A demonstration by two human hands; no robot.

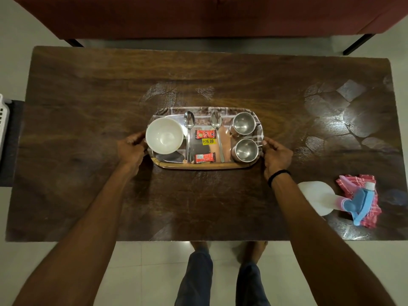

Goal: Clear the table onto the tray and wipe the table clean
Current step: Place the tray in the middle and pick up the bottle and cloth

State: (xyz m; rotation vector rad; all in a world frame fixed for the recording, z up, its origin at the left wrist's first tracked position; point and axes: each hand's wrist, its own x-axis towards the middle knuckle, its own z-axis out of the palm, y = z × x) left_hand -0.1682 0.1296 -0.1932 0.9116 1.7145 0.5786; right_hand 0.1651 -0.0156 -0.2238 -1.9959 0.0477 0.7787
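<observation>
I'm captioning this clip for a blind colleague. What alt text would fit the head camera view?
Seen from above, a left hand and a right hand grip the two ends of a tray on a dark wooden table. The tray holds a white bowl, two spoons, two steel cups and two red sachets. A spray bottle lies on a red cloth at the right.

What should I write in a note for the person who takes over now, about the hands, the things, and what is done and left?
Left hand grips the tray's left end; right hand grips its right end.
On the tray: bowl, two spoons, two sachets, two cups.
Spray bottle lies on the table, near right, its blue nozzle on the red cloth.
Done: dishes appear loaded.
Left: move the tray off, then spray and wipe the table.
</observation>
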